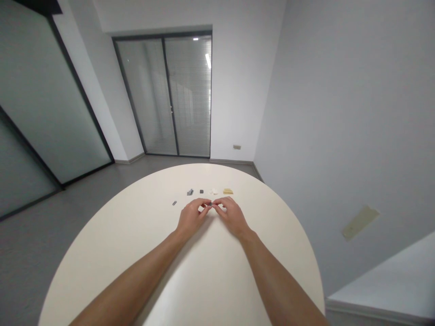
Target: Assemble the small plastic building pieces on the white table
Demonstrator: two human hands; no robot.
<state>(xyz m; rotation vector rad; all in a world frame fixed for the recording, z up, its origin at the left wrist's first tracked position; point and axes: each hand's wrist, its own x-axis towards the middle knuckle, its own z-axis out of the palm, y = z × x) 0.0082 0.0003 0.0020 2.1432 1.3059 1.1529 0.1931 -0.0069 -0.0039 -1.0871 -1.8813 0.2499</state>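
Note:
Both hands meet over the far half of a round white table (163, 271). My left hand (193, 216) pinches a small dark grey piece (210, 203) between thumb and fingers. From the other side my right hand (234, 216) grips the same piece with its fingertips. The piece is too small to tell its kind. Just beyond the hands lie a grey piece (190, 192), a small black piece (201, 191), some white pieces (214, 191) and yellow pieces (228, 191). A thin grey piece (174, 203) rests left of my left hand.
The round table edge curves close to a grey wall (340, 113) on the right. Behind the table stands a glass door (186, 99) with blinds. Frosted glass panels (50, 99) in black frames are on the left, with grey floor (27, 253) below.

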